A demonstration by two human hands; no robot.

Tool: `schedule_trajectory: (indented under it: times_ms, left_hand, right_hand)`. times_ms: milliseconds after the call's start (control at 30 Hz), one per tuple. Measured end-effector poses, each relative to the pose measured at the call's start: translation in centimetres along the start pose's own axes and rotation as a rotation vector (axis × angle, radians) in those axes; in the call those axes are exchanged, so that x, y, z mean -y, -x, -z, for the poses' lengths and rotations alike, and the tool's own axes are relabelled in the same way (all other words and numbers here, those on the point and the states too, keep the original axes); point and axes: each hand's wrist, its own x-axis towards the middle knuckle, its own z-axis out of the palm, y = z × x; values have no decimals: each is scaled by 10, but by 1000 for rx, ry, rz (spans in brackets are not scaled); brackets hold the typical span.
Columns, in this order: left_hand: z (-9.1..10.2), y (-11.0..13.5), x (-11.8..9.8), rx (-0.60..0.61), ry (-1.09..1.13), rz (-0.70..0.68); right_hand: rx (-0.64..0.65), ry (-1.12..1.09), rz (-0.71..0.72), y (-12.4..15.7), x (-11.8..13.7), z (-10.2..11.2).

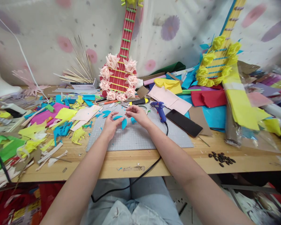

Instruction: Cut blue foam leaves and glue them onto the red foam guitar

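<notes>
Over the grey cutting mat (133, 140), my left hand (111, 125) pinches a blue paper leaf (124, 123) between thumb and fingers. My right hand (138, 115) is close beside it, its thumb and fingertips pressed together at something thin that I cannot make out. More blue leaf pieces (106, 113) lie on the mat just beyond my left hand, and one blue piece (133, 120) shows under my right hand. To the right of my hands rests a blue glue gun (159, 110), its black cord running down over the table edge.
A black phone (184, 122) lies right of the mat. Behind stand a red paper guitar with pink flowers (118, 76) and a yellow one (216, 64). Paper scraps (65, 114) cover the left side. Dark seeds (221, 158) lie near the front edge. A yellow-black cutter (139, 101) lies behind my hands.
</notes>
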Motion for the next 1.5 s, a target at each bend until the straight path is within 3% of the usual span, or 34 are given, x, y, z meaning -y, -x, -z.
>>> schedule_trajectory:
  times_ms: [833, 1500]
  left_hand:
    - [-2, 0, -1, -49, 37, 39]
    - [-1, -3, 2, -15, 37, 19]
  right_hand:
    - [0, 5, 3, 2, 2, 0]
    - [-15, 6, 3, 1, 3, -1]
